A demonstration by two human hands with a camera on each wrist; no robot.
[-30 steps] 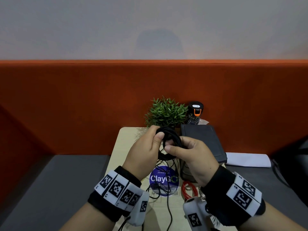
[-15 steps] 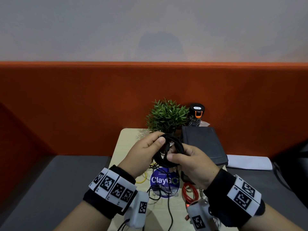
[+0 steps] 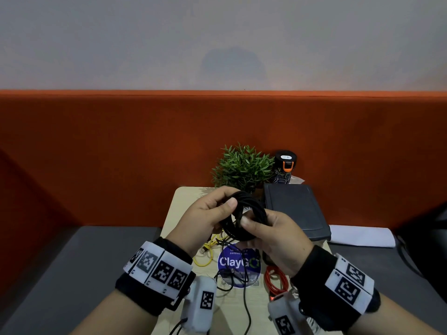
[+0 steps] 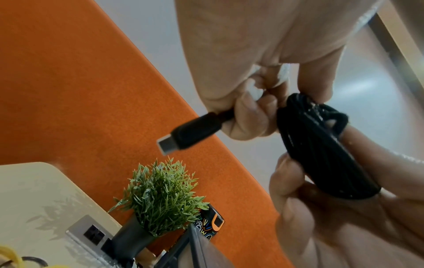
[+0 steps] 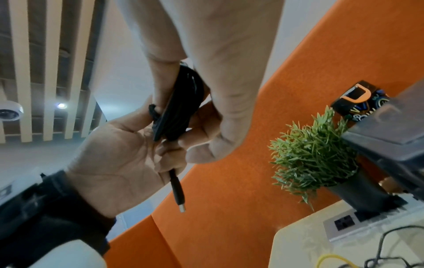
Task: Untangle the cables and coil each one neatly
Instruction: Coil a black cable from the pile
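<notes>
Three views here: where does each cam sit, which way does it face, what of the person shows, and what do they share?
Head: worn on the head, facing forward and down at the table; shows both forearms, left hand and right hand gripping the black cable coil.
Left wrist: under the left hand, facing up past the fingers at the coil and its plug.
Right wrist: under the right hand, facing up; the left palm shows too.
Shared: all three show the coil and the plant.

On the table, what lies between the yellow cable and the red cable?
In the head view, a round blue sticker sits between the yellow cable and the red cable, with a thin loose black cable lying across it.
</notes>
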